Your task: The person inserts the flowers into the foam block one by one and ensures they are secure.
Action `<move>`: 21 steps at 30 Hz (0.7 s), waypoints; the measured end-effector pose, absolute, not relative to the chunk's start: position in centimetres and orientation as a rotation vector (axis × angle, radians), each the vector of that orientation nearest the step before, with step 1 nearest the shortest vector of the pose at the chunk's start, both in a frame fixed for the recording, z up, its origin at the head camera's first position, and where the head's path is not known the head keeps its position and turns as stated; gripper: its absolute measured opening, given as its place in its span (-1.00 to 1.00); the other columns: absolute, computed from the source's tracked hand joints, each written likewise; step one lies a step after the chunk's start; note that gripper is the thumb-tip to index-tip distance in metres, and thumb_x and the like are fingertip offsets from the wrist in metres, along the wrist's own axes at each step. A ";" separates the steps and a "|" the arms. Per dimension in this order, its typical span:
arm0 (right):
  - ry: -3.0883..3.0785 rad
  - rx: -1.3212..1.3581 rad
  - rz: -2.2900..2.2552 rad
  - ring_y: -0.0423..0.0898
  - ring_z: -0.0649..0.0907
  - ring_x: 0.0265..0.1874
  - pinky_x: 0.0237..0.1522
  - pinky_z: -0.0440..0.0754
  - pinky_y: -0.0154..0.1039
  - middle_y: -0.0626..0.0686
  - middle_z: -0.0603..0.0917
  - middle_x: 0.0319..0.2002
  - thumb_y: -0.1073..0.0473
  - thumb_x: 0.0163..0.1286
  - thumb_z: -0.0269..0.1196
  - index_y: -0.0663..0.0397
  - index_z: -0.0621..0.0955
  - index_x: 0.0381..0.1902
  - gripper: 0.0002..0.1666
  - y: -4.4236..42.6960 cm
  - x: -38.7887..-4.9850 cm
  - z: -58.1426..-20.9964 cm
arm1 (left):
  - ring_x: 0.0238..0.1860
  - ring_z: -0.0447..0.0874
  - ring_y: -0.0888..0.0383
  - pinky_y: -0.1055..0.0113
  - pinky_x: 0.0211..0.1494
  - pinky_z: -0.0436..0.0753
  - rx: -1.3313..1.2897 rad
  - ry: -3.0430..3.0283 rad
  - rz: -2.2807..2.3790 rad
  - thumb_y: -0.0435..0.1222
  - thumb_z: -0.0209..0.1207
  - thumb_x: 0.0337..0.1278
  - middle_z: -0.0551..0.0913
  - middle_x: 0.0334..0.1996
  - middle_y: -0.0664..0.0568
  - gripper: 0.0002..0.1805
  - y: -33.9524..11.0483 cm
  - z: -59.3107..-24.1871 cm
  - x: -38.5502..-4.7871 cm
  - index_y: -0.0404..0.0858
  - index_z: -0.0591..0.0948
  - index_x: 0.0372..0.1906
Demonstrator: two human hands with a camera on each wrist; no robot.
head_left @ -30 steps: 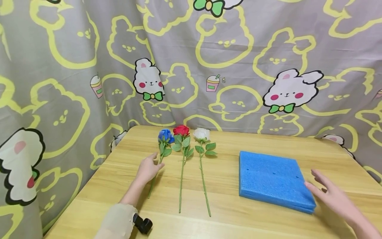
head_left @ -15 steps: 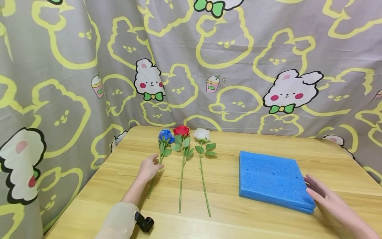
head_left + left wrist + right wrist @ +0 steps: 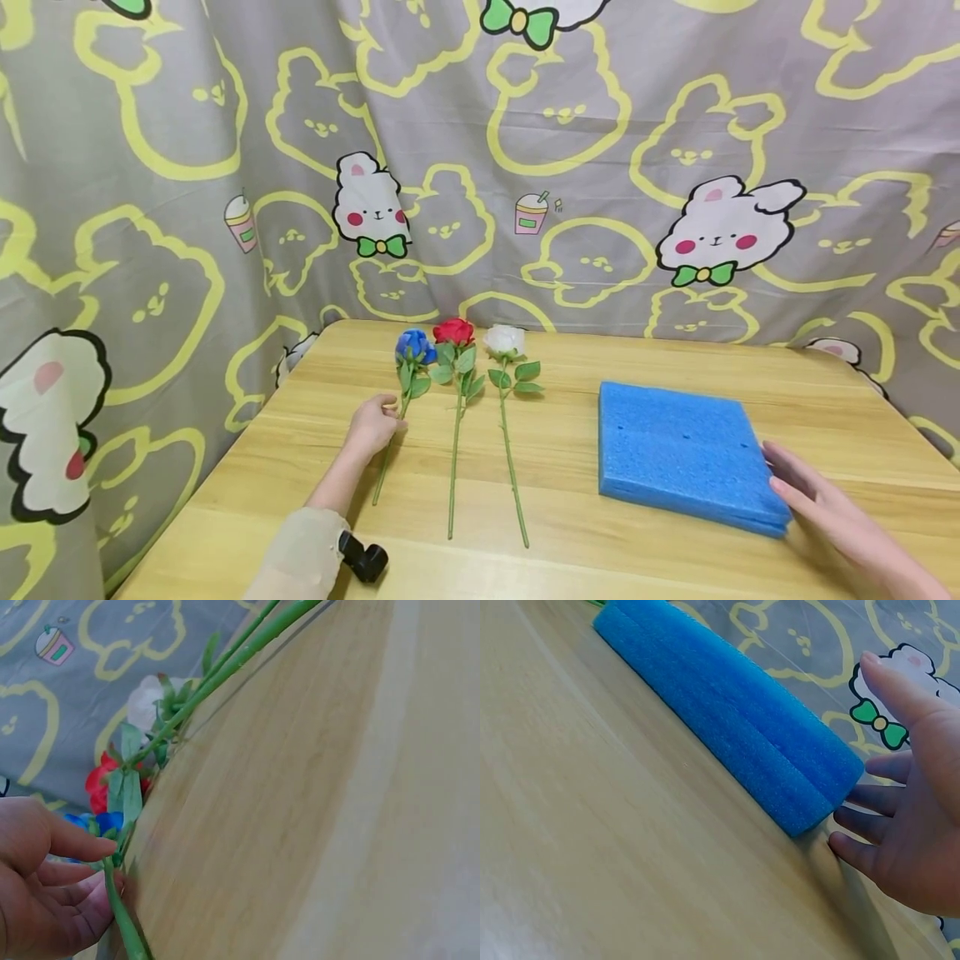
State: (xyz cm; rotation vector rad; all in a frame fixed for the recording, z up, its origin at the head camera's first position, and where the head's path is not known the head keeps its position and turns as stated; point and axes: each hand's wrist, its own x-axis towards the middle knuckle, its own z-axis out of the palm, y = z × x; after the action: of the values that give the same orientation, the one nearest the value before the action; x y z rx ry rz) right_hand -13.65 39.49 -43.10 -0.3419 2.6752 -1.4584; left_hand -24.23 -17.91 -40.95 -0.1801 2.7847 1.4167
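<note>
My left hand [image 3: 372, 426] is at the stem of the blue rose [image 3: 415, 347], which lies leftmost on the table. In the left wrist view, thumb and fingers close around its green stem [image 3: 124, 915]. Beside it lie a red rose [image 3: 453, 332] and a white rose [image 3: 504, 341], stems pointing toward me. On the right, a flat blue foam block [image 3: 686, 454] rests on the tabletop. My right hand [image 3: 828, 504] is at the block's right edge, its fingers fairly straight and spread in the right wrist view, the fingertips touching or very near the foam.
The wooden table [image 3: 558, 500] reaches back to a grey curtain [image 3: 450, 125] printed with yellow outlines and white rabbits. A black wrist device [image 3: 363, 558] sits at my left cuff.
My right hand has moved in to the foam block's right edge. The left fingers have drawn closer around the blue rose's stem. Roses and block lie where they were.
</note>
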 end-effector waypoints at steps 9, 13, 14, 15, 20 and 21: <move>2.587 -0.430 -1.545 -0.78 0.14 0.05 -0.08 0.20 -0.73 -0.56 0.11 0.13 0.27 0.52 -0.18 0.47 -0.15 0.38 -0.35 39.9 -13.4 -43.3 | -0.43 0.58 0.04 0.29 -0.39 0.60 -0.266 2.719 1.454 -0.51 0.16 -0.05 0.51 -0.03 -0.36 -0.53 -17.9 -40.7 -24.4 -0.53 0.46 0.07; 2.567 -0.574 -1.590 -0.74 0.16 0.09 -0.03 0.20 -0.71 -0.59 0.12 0.18 0.40 0.46 -0.15 0.50 -0.15 0.37 -0.34 40.1 -13.2 -43.7 | -0.42 0.58 0.06 0.31 -0.41 0.61 -0.263 2.698 1.442 -0.53 0.17 -0.07 0.53 -0.11 -0.34 -0.58 -17.7 -40.3 -24.5 -0.54 0.49 0.01; 2.564 -0.599 -1.600 -0.72 0.17 0.10 -0.02 0.20 -0.71 -0.60 0.12 0.18 0.43 0.44 -0.13 0.50 -0.15 0.36 -0.33 40.1 -13.2 -43.8 | -0.41 0.58 0.06 0.32 -0.41 0.61 -0.261 2.693 1.442 -0.54 0.18 -0.08 0.53 -0.14 -0.34 -0.59 -17.7 -40.3 -24.6 -0.55 0.49 0.00; 2.562 -0.631 -1.604 -0.71 0.17 0.11 -0.01 0.20 -0.71 -0.60 0.12 0.19 0.45 0.41 -0.11 0.51 -0.15 0.36 -0.31 40.2 -13.1 -43.9 | -0.41 0.57 0.07 0.32 -0.42 0.62 -0.257 2.688 1.440 -0.55 0.18 -0.07 0.54 -0.17 -0.33 -0.59 -17.7 -40.3 -24.6 -0.55 0.50 -0.01; 2.504 -0.707 -1.640 -0.68 0.18 0.14 0.01 0.21 -0.70 -0.58 0.14 0.21 0.53 0.32 -0.03 0.54 -0.16 0.35 -0.23 40.0 -13.4 -44.0 | -0.42 0.55 0.09 0.35 -0.42 0.61 -0.258 2.672 1.453 -0.55 0.17 -0.06 0.54 -0.24 -0.27 -0.64 -17.8 -40.4 -24.7 -0.55 0.52 -0.05; 2.491 -0.714 -1.647 -0.68 0.17 0.14 0.01 0.22 -0.70 -0.58 0.15 0.21 0.53 0.32 -0.02 0.55 -0.17 0.35 -0.22 40.0 -13.4 -44.0 | -0.41 0.55 0.09 0.35 -0.42 0.61 -0.253 2.670 1.457 -0.55 0.16 -0.06 0.54 -0.24 -0.27 -0.65 -17.9 -40.4 -24.7 -0.55 0.52 -0.06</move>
State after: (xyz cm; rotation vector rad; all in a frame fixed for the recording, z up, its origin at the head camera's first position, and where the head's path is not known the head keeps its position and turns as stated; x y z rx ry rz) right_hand -13.38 39.99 -43.96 -0.7142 2.4909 -1.6466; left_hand -24.67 -17.85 -40.44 -0.2531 2.6698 1.4566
